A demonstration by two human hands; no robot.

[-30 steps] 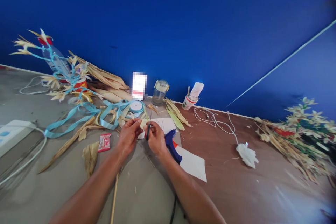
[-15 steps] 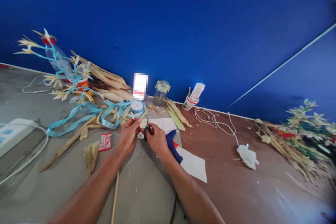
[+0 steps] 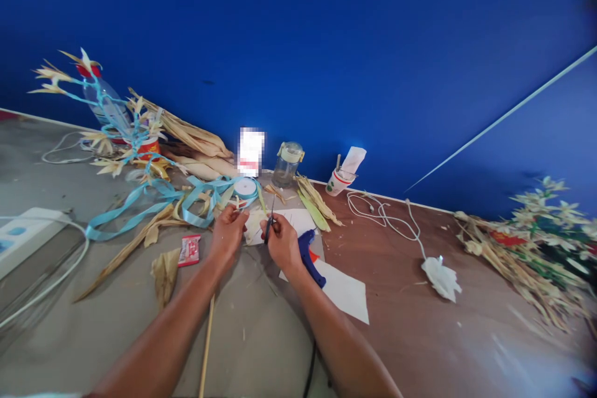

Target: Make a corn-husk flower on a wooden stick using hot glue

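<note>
SCISSORS IN R HAND, PALE STRIP AT L FINGERTIPS

R hand gripping scissors by handles, blades twd 12 o'c, just to R of gap btwn hands. L hand closed, fingertips pinching small pale strip, prob. husk; detail too small to tell. Pale husk piece btwn hands, over white paper. Blue glue gun at 4 o'c from R hand, v. near. Ribbon roll at 1 o'c from L hand; red packet at 8 o'c. Lidded jar at 12 o'c of R hand, by blue wall.
</note>
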